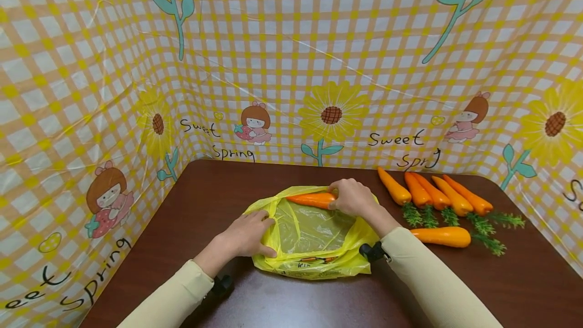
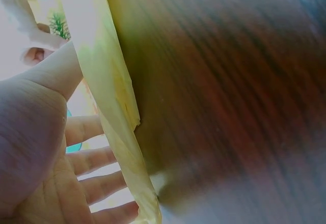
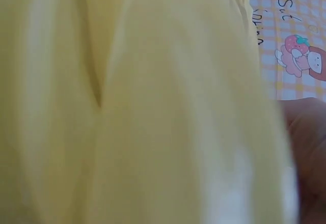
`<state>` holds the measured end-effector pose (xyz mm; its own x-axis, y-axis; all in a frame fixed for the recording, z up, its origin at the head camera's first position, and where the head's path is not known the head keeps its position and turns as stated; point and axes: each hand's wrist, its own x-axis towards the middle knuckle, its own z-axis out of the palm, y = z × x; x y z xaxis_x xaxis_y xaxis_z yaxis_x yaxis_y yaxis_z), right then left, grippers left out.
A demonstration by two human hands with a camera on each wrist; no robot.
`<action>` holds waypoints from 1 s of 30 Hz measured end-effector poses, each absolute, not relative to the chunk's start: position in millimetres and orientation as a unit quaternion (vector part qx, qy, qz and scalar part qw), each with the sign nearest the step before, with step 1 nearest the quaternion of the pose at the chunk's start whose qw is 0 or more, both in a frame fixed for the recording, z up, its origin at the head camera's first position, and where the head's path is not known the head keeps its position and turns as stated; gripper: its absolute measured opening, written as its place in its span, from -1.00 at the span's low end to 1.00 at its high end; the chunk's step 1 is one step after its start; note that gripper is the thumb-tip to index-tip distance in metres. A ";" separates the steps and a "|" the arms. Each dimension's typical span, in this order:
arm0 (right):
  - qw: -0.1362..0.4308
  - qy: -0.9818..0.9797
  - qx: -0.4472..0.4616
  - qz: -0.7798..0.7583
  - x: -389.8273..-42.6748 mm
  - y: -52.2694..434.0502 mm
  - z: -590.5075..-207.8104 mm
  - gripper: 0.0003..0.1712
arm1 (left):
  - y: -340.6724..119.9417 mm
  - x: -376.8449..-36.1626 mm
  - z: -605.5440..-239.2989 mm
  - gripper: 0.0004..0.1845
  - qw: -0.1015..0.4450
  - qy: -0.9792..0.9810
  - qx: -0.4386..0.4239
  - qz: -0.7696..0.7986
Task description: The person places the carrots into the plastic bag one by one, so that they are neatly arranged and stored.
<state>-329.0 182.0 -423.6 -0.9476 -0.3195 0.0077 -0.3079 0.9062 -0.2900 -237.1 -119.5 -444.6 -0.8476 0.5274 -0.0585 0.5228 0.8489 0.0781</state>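
Both forearms, in cream sleeves, reach forward over the dark brown wooden table (image 1: pixel 524 277). The left hand (image 1: pixel 248 234) lies on the left rim of the thin yellow plastic carrier bag (image 1: pixel 314 247), knuckles up, its fingers over the film near one handle loop; the left wrist view shows the fingers nearly straight and spread beside a fold of the bag (image 2: pixel 119 132), so the hand is fairly open and presses rather than clenches. The right hand (image 1: pixel 352 197) is at the bag's far edge, fingers curled round the thick end of a smooth orange plastic carrot (image 1: pixel 311 199), which lies across the bag's mouth with its tip pointing left. The right wrist view is filled by yellow film (image 3: pixel 142 107), with a blurred bit of hand at the edge.

The bag lies flat on the table near the person, its mouth spread; through the film nothing else can be made out apart from print near the bottom.

To the right, five orange carrots with green tops (image 1: pixel 432 194) lie side by side, and a sixth carrot (image 1: pixel 442 237) lies crosswise just in front of them.
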 end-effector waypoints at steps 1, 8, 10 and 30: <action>0.028 0.976 -0.160 -0.143 -329.9 182.4 -423.2 -0.45 | -119.3 -237.3 -444.8 -0.14 0.039 0.961 0.274 0.030; 0.059 0.975 -0.165 -0.139 -334.4 183.1 -419.2 -0.44 | -118.9 -237.8 -445.0 -0.14 0.040 0.959 0.278 0.030; 0.058 0.974 -0.174 -0.136 -335.3 182.9 -418.7 -0.46 | -119.0 -238.2 -444.7 -0.13 0.040 0.959 0.278 0.028; 0.050 0.976 -0.188 -0.102 -335.1 181.3 -417.1 -0.47 | -122.0 -245.8 -439.9 0.07 -0.023 0.954 0.300 -0.002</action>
